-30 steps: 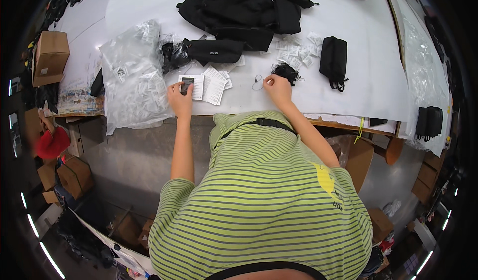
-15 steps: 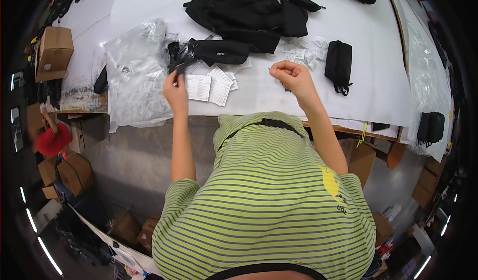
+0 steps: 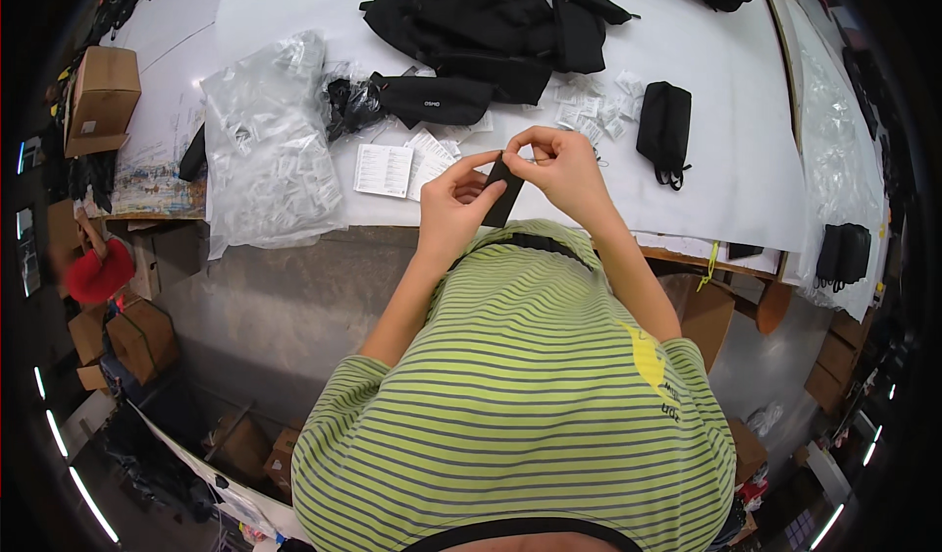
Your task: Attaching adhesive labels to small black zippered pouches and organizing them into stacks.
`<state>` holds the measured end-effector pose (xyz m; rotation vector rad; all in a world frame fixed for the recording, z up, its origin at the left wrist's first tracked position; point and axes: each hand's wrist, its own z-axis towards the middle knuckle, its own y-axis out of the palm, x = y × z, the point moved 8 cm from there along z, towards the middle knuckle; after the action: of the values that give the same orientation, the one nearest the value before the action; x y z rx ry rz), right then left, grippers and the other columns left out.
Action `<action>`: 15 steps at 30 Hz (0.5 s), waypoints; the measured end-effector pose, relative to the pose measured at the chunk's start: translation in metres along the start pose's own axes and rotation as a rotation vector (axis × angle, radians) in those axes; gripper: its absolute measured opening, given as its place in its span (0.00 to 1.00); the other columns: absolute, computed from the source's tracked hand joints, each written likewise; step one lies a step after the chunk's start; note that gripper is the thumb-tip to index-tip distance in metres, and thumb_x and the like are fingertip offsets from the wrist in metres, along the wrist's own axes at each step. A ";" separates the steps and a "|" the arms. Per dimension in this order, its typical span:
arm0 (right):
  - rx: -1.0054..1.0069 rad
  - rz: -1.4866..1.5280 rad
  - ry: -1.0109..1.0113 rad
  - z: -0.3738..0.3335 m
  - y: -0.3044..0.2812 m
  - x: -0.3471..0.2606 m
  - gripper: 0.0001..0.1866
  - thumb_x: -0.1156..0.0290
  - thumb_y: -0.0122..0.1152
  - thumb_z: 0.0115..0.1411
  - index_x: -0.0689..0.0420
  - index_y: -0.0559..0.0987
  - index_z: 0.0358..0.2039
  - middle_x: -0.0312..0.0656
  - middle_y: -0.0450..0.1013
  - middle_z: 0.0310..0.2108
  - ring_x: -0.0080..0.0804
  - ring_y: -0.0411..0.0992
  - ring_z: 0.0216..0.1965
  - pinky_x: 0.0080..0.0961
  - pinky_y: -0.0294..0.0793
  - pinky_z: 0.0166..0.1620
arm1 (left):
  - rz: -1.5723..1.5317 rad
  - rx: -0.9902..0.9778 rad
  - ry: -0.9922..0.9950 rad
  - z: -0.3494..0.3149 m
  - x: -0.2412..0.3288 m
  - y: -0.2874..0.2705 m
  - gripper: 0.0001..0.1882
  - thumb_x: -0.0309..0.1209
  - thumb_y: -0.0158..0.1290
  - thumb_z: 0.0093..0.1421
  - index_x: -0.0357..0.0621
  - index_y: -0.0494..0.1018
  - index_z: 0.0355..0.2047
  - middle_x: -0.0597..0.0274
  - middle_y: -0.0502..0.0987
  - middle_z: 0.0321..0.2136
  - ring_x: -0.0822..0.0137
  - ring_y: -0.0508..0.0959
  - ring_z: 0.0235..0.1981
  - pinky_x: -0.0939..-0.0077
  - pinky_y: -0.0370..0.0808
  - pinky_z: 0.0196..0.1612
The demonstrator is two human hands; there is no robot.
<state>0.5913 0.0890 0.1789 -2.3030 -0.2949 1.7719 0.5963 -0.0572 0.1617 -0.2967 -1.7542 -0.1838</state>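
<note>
Fingertip work at the upper end of a flat black tag (image 3: 502,199) looks like the step in hand. The left hand (image 3: 451,213) has its fingers clamped on the tag, thumb across its face; it slants between the two hands, its lower end reaching below the left thumb, toward the person's body. The right hand (image 3: 567,169) has thumb and forefinger brought together at the tag's top end, touching it or just beside it; whether they pinch the tag or something thin is too small to tell. The next move seems to call for a steady left grip and fine, close control by the right fingertips at that end. To the left of the left fingers, printed cards (image 3: 383,169) lie on the worktop (image 3: 726,194). Beyond the right fingers are small clear packets (image 3: 581,108), and a black pouch (image 3: 664,125) lies farther right of them.
</note>
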 end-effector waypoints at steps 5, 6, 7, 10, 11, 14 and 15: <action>-0.024 0.031 0.021 -0.003 -0.003 0.004 0.07 0.71 0.62 0.48 0.62 0.78 0.25 0.23 0.48 0.11 0.12 0.47 0.16 0.16 0.47 0.21 | -0.085 -0.010 -0.040 0.001 -0.009 0.003 0.18 0.21 0.57 0.50 0.44 0.74 0.43 0.68 0.73 0.21 0.84 0.69 0.21 0.92 0.67 0.26; -0.024 0.032 0.020 -0.004 -0.003 0.004 0.07 0.71 0.62 0.48 0.62 0.78 0.25 0.23 0.48 0.11 0.12 0.47 0.16 0.16 0.47 0.21 | -0.085 -0.010 -0.040 0.001 -0.009 0.003 0.18 0.21 0.57 0.50 0.44 0.74 0.43 0.68 0.73 0.21 0.84 0.69 0.21 0.92 0.67 0.26; -0.033 0.023 0.024 -0.005 -0.002 0.005 0.07 0.71 0.62 0.48 0.62 0.78 0.25 0.24 0.48 0.11 0.12 0.47 0.16 0.15 0.47 0.21 | -0.073 -0.006 -0.035 0.001 -0.008 0.003 0.18 0.21 0.57 0.50 0.45 0.74 0.44 0.68 0.73 0.21 0.84 0.70 0.21 0.91 0.68 0.26; -0.038 0.021 0.021 -0.005 -0.002 0.009 0.07 0.71 0.62 0.48 0.62 0.78 0.25 0.24 0.48 0.11 0.12 0.47 0.16 0.15 0.48 0.21 | 0.014 0.002 0.006 0.000 -0.003 0.005 0.18 0.22 0.56 0.50 0.47 0.74 0.44 0.65 0.74 0.20 0.81 0.72 0.20 0.87 0.70 0.25; -0.036 0.029 0.012 -0.004 -0.002 0.010 0.07 0.71 0.62 0.48 0.61 0.78 0.25 0.24 0.48 0.11 0.12 0.48 0.16 0.16 0.49 0.21 | 0.091 0.008 0.044 -0.001 0.001 0.005 0.18 0.22 0.56 0.51 0.47 0.74 0.44 0.63 0.74 0.20 0.79 0.73 0.20 0.85 0.71 0.25; -0.032 -0.125 0.022 -0.004 -0.005 0.009 0.07 0.70 0.62 0.48 0.60 0.79 0.26 0.26 0.50 0.11 0.14 0.49 0.15 0.17 0.50 0.20 | 0.251 -0.047 0.099 0.000 0.005 0.010 0.17 0.21 0.55 0.52 0.41 0.73 0.44 0.66 0.75 0.22 0.80 0.74 0.24 0.88 0.70 0.28; -0.034 -0.125 0.021 -0.006 -0.005 0.007 0.07 0.70 0.62 0.48 0.60 0.79 0.26 0.26 0.50 0.11 0.14 0.49 0.15 0.17 0.50 0.20 | 0.251 -0.045 0.099 -0.001 0.005 0.010 0.17 0.21 0.55 0.52 0.41 0.73 0.44 0.66 0.75 0.22 0.80 0.74 0.24 0.88 0.70 0.28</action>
<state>0.5985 0.0952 0.1750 -2.2708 -0.4580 1.6941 0.5991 -0.0468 0.1661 -0.5284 -1.6008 -0.0548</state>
